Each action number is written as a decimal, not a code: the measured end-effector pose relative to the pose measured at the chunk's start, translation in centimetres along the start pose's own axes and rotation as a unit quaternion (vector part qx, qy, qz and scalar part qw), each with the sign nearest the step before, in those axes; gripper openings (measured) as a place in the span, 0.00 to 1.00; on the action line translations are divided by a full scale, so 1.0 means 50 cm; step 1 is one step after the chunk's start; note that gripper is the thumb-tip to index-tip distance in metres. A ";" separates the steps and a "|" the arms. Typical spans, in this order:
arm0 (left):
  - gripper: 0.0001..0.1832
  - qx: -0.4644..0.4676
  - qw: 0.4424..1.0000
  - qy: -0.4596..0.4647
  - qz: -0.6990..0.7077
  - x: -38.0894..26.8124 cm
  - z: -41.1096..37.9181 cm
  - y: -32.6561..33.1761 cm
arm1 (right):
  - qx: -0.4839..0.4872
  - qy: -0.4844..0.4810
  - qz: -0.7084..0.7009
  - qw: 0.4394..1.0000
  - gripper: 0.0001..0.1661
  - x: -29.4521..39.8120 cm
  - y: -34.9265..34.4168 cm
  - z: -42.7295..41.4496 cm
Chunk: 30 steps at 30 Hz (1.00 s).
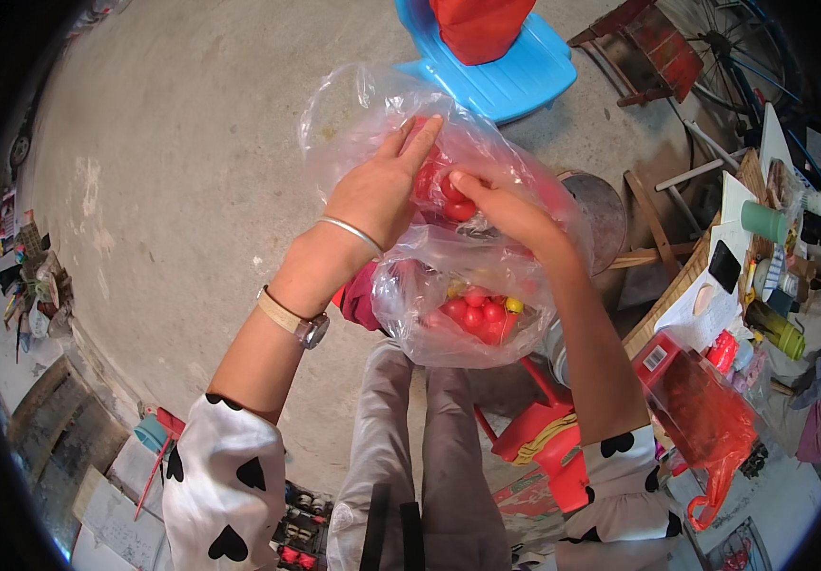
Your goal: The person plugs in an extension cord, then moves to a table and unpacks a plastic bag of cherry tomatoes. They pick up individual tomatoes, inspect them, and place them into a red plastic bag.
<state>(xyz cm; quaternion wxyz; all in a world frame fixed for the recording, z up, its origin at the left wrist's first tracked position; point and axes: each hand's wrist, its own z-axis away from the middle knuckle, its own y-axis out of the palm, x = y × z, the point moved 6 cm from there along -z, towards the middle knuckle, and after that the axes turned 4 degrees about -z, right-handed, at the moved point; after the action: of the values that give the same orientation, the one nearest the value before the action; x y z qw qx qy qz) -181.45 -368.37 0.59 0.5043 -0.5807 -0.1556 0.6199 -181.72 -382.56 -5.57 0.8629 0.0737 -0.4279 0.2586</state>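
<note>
A large clear plastic bag (410,246) hangs in front of me with its mouth toward my body. Small red and yellow balls (485,314) lie in its near part. My left hand (382,182) rests at the upper part of the bag with its fingers stretched forward. My right hand (503,207) is partly behind or inside the clear plastic, its thumb at shiny red balls (458,207); whether it grips them is unclear. A dark red cloth-like thing (362,298) shows beside the bag.
Ahead stands a blue plastic chair (517,75) bearing a red bag (482,28). On the right are a round stool (596,214), a cluttered table with a phone (724,266), and a red box (674,378). A red plastic chair (560,457) stands near my legs.
</note>
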 end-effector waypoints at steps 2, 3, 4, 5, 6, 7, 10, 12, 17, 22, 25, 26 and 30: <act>0.47 0.017 0.999 -0.028 -0.023 0.006 0.000 0.003 | 0.006 -0.041 0.104 0.994 0.25 0.006 0.017 -0.007; 0.46 0.025 0.999 -0.033 -0.015 0.009 0.003 0.010 | 0.007 -0.055 0.156 0.986 0.24 0.015 0.029 0.002; 0.46 0.032 0.999 -0.039 -0.007 0.013 0.009 0.015 | 0.008 -0.069 0.207 0.976 0.23 0.021 0.036 0.008; 0.46 0.040 0.998 -0.043 0.000 0.014 0.014 0.021 | -0.027 -0.129 0.204 0.970 0.22 0.011 0.035 0.003; 0.41 -0.018 1.000 -0.003 0.009 0.000 0.017 0.009 | -0.064 -0.188 0.201 0.959 0.20 0.012 0.040 0.007; 0.37 -0.075 0.996 0.038 0.019 -0.015 0.022 -0.003 | -0.102 -0.246 0.198 0.943 0.19 0.014 0.035 0.016; 0.24 -0.180 0.974 0.093 0.100 -0.044 0.063 -0.049 | -0.084 -0.190 0.239 0.949 0.15 0.071 -0.002 0.094; 0.11 -0.258 0.946 0.062 0.186 -0.090 0.109 -0.102 | -0.117 -0.298 0.194 0.927 0.10 0.115 -0.033 0.190; 0.07 -0.286 0.944 -0.053 0.155 -0.109 0.244 -0.039 | 0.115 0.026 0.109 0.987 0.11 0.062 -0.037 0.367; 0.17 -0.106 0.993 0.019 0.046 -0.163 0.237 0.099 | -0.121 -0.209 0.215 0.946 0.15 -0.089 0.019 0.335; 0.25 -0.069 0.996 -0.030 -0.047 -0.124 0.215 0.135 | -0.176 -0.244 0.257 0.918 0.18 -0.085 0.006 0.300; 0.25 -0.064 0.995 -0.042 -0.061 -0.111 0.213 0.141 | -0.181 -0.241 0.267 0.916 0.18 -0.079 0.003 0.294; 0.24 -0.074 0.994 -0.063 -0.048 -0.112 0.208 0.147 | -0.182 -0.217 0.272 0.920 0.19 -0.063 0.001 0.284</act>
<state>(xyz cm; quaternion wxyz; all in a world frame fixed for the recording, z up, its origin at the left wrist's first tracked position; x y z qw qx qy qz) -194.86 -372.04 0.93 0.4784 -0.5679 -0.2601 0.6172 -193.28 -388.66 0.83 0.6440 -0.1491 -0.6477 0.3788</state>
